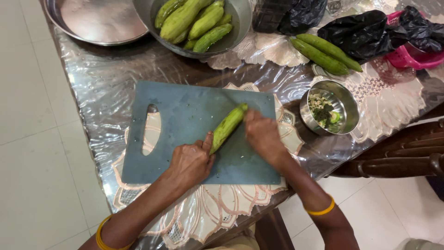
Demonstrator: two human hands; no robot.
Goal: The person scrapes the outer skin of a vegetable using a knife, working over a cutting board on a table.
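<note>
Head view showed a long green gourd [227, 126] lying at a slant on a grey-blue cutting board [185, 115], gripped at both ends. The left hand [190, 162] had its fingers [207, 141] curled narrowly around the gourd's lower end, thumb pressed against its side. The right hand [262, 135] was motion-blurred at the upper tip, fingers closed against it; whether it held anything else could not be told. Open board surface lay to the left of the gourd, out to the handle slot [151, 129]. Just past the board's right edge stood a small steel bowl [349, 104] of scraps, and beyond the far edge a steel bowl of gourds [240, 18] and two loose gourds [323, 53] rested on the plastic-covered worktop [106, 88].
</note>
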